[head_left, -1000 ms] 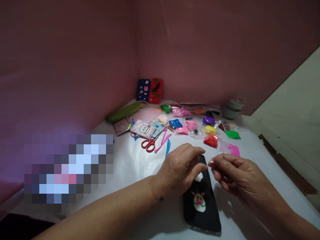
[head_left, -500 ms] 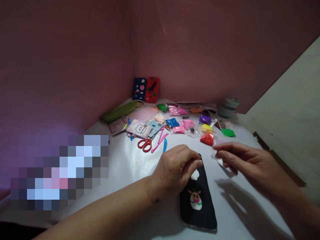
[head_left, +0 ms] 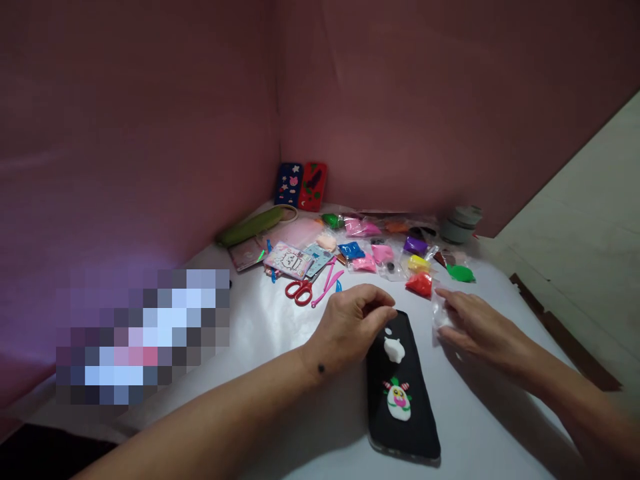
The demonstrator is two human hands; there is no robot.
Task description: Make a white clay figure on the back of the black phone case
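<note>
A black phone case (head_left: 418,413) lies on the white table. On it sit a white clay figure (head_left: 399,401) with striped horns and a pink-and-yellow face, and above that a plain white clay piece (head_left: 394,349) with small ear-like points. Over the case's upper end is my left hand (head_left: 357,327), thumb and fingertips pinched together. Anything between them is too small to make out. To the right of the case, my right hand (head_left: 467,323) grips a small clear plastic bag (head_left: 438,315) with something white inside, close to the tabletop.
Several bags of coloured clay, among them a red one (head_left: 419,285) and a blue one (head_left: 351,250), spread across the back. Red-handled scissors (head_left: 299,292), pink tools (head_left: 327,288) and cards (head_left: 289,260) lie left of them. Two decorated cases (head_left: 313,187) lean against the pink wall. A jar (head_left: 460,225) stands back right.
My right hand has lowered toward the table with the plastic bag. My left hand has drawn slightly off the white clay piece, which now shows fully. The view has shifted a little.
</note>
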